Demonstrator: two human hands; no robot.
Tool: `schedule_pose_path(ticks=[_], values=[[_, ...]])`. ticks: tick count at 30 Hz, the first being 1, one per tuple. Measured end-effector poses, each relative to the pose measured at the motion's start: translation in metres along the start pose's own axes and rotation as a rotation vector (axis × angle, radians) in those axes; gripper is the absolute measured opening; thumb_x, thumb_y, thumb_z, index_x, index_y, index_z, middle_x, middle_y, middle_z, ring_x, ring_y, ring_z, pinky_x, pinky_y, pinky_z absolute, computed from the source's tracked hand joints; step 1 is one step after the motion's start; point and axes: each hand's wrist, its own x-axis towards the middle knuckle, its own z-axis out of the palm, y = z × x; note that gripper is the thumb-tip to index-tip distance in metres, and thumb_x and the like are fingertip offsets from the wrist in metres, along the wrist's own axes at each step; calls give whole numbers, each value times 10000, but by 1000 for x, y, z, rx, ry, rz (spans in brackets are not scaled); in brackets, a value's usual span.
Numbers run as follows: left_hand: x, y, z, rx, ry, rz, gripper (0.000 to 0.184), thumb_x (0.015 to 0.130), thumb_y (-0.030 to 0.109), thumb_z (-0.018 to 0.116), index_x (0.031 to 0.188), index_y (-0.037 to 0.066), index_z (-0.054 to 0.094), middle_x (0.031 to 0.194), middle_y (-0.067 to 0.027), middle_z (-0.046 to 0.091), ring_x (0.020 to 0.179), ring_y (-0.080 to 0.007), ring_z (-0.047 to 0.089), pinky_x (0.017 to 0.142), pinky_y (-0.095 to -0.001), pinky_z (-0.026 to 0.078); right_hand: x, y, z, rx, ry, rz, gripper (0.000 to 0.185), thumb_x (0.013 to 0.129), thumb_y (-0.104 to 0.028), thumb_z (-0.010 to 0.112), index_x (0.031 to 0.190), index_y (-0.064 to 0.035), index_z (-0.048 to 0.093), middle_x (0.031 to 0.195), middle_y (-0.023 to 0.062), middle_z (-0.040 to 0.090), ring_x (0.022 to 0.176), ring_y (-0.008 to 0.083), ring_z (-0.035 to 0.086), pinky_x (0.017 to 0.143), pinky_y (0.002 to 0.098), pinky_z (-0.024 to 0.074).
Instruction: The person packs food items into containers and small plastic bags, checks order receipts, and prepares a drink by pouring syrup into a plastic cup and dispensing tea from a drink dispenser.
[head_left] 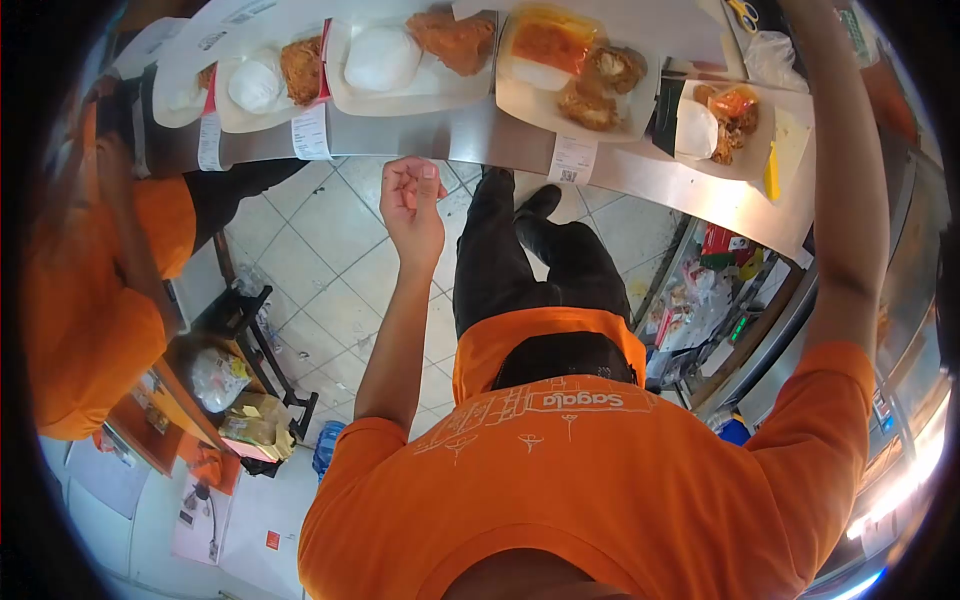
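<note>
1. While the left hand [412,208] hung just short of the steel counter [440,140], its fingers were curled in narrowly; the right arm [850,180] reached past the frame, so the right hand's state could not be told.
2. Receipt slips [575,156] hung over the counter's near edge.
3. Open food boxes [425,97] stood in a row on the counter, holding chicken and white portions.
4. Clear crumpled plastic [773,58] lay farther off, at right.
</note>
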Motion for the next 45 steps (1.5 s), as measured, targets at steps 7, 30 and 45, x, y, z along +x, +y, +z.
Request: schedule_pose_path(ticks=[7,30,45], values=[[-50,-33,10,241,-141,-15,325,975,144,576,688,-6,567,742,-45,545,673,-106,496,632,-248,382,-180,-42,-48,1185,-402,320,161,920,-166,623,811,-56,582,780,-23,528,685,80,432,640,243,348],[-76,-296,-209,533,214,-516,299,857,78,628,1156,76,622,931,-93,685,862,-175,678,762,-290,547,-493,-137,280,773,-1044,638,356,843,-301,678,1126,-87,646,1125,177,672,1064,321,644,938,404,499],[70,-76,-120,-40,368,248,503,898,209,690,1296,42,432,1226,-79,558,1144,-158,513,1004,-323,376,-289,-256,259,1359,-763,334,277,915,-191,642,1157,-57,624,950,120,666,877,228,653,814,326,518]])
